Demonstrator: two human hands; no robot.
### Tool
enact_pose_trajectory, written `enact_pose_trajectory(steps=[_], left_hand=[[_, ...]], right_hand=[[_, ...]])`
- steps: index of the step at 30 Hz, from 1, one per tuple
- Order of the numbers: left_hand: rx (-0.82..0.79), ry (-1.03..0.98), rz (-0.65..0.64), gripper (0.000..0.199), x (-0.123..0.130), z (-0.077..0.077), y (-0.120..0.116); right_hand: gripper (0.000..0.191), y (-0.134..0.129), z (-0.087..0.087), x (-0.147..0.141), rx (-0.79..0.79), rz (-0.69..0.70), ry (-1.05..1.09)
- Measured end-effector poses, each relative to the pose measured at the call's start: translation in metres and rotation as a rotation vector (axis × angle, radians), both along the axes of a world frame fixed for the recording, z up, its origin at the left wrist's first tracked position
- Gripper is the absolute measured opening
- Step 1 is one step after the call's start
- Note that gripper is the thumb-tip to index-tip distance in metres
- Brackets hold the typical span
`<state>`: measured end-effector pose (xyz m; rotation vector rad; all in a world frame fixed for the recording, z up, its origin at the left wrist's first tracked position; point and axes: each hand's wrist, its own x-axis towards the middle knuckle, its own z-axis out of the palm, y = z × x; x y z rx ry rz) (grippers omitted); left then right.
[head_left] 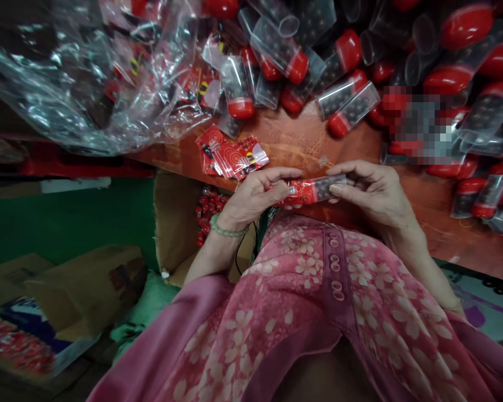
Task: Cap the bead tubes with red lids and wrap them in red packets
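Just in front of my body, both hands are closed on one clear plastic tube (322, 188) filled with small dark balls. My left hand (257, 195), with a green bead bracelet at the wrist, grips the red end, where a red printed label or wrapper (300, 191) shows. The fingers of my right hand (371, 187) pinch the clear end. The tube lies nearly level between them, slightly above the table edge. Close beyond my left hand, several red printed cards (232, 153) lie fanned on the orange-red tabletop (293, 131).
Many similar red-capped tubes (354, 109) are heaped across the back and right. A crinkled clear plastic bag (142, 106) holds printed cards at the left. Below the table edge, a cardboard box (174, 218) contains red pieces (209, 209). Another open carton (84, 290) stands lower left.
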<state>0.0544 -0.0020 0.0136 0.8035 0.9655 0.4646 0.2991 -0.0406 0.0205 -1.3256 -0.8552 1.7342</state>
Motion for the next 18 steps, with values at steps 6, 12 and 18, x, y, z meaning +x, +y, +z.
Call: enact_pose_trajectory(steps=[6,12,18], left_hand=[[-0.156,-0.279,0.296,0.08,0.012,-0.001,-0.018],[-0.215,-0.284,0.576,0.035,0.056,-0.002,-0.028],[-0.158,-0.261,0.626,0.046,0.078,-0.009,-0.015]], right_hand=[[0.032,0.004,-0.005,-0.007,0.065,-0.137,0.056],[0.034,0.005,-0.013,-0.015,0.159,-0.187,-0.011],[0.041,0.003,-0.014,-0.024,0.157,-0.254,-0.138]])
